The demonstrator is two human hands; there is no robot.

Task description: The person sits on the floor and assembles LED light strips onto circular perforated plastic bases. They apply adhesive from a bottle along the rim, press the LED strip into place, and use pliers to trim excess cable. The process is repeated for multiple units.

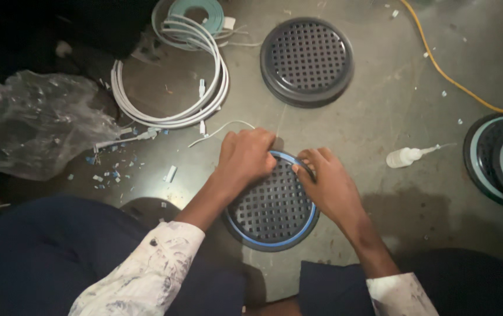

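Reading from left to right, we are looking down at a crumpled clear plastic bag (32,120) lying at the far left of the grey floor (380,117), with small blue and white offcuts (111,172) scattered just beside it and a coil of white strip (172,88) lying behind them. At the centre, we are working on a round dark perforated grille (272,205) resting flat on the floor between our knees. Our left hand (244,157) is curling its fingers closed over the far left edge of the grille, pinching the blue strip (298,231) that is running round its rim. Our right hand (329,184) is pressing bent fingers down on the far right edge, touching the same strip near the left hand. We are judging the step in hand to be the seating of the strip's last stretch at the top of the rim; the next move is calling for both thumbs to be pushing the ends evenly into the groove without lifting the part already seated. The strip is showing as a thin bright blue ring, already hugging the near half of the dark rim. Beyond the hands, a second grille (307,61) without a strip is lying flat. Farther right, a small white squeeze bottle (406,156) is lying on its side, a yellow cable (450,82) is crossing the floor, and a stack of rimmed grilles (497,161) is sitting at the right edge.
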